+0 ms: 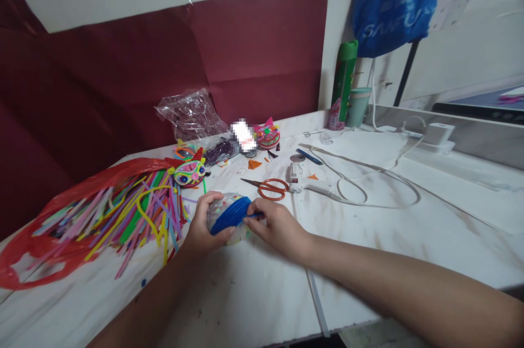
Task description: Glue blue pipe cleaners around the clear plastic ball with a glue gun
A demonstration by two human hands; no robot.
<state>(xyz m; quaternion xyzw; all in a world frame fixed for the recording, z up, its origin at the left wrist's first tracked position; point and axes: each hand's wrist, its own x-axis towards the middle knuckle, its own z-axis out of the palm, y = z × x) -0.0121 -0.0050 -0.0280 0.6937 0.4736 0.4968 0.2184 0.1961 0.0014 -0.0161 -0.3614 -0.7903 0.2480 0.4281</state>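
Observation:
Between my hands is a rounded, clear, speckled object [216, 205] with a band of blue pipe cleaners [232, 214] laid side by side across it. My left hand [203, 223] wraps around its left side, thumb below and fingers over the top. At the right edge of the blue band, my right hand [275, 226] pinches the end of a blue pipe cleaner. Just beyond my hands lie orange-handled scissors [273, 189], and a white glue gun [308, 181] rests to their right.
On the left, a red plastic bag [49, 217] holds many colourful pipe cleaners [135, 211]. Two decorated animal faces, one yellow and pink [190, 172], one pink [269, 134], stand behind. A white cable [380, 203] loops at right. A green spray can [343, 86] and cup [359, 107] stand at the back.

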